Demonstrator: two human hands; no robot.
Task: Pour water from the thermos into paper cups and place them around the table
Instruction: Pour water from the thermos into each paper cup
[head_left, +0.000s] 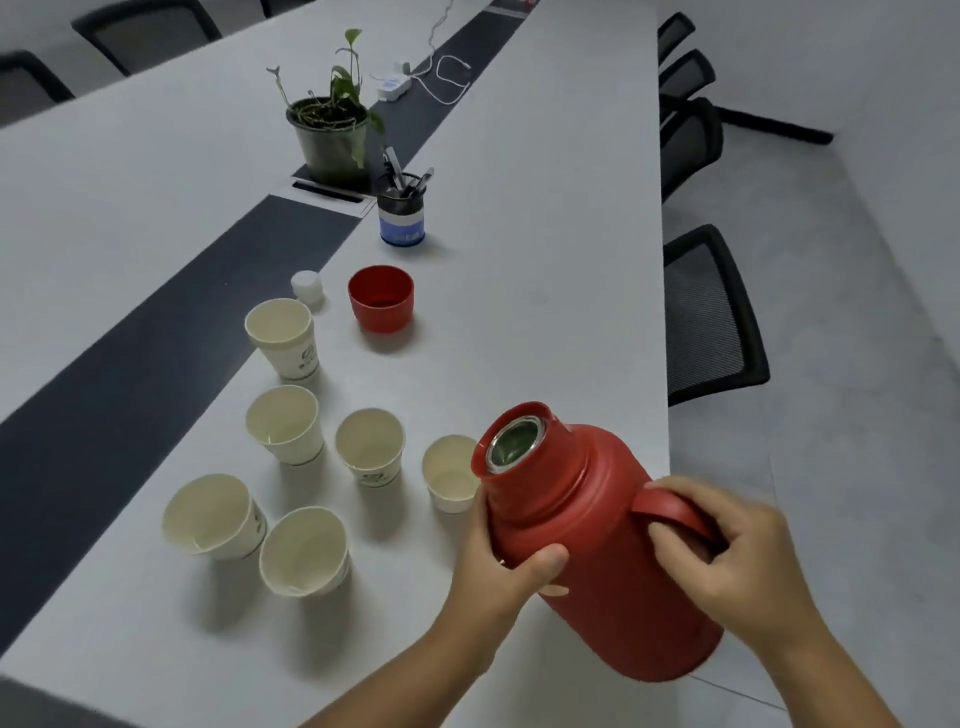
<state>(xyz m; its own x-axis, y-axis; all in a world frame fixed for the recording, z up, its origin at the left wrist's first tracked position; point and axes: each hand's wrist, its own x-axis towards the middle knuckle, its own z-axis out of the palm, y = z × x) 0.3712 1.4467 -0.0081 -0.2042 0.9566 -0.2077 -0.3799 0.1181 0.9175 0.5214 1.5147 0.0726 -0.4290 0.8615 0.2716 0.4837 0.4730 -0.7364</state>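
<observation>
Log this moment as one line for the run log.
thermos: open, tilted toward cups | left hand: grips body | right hand: grips handle | paper cups: six, upright | red lid: on table

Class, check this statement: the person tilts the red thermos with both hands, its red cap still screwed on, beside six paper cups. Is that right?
Not quite. The head view shows the red thermos with its mouth open; the red cap stands on the table farther away. The rest holds: the left hand and right hand tilt it beside six paper cups.

Long white table (545, 218) — mesh chairs (711, 317), seemingly grey floor (857, 260).
</observation>
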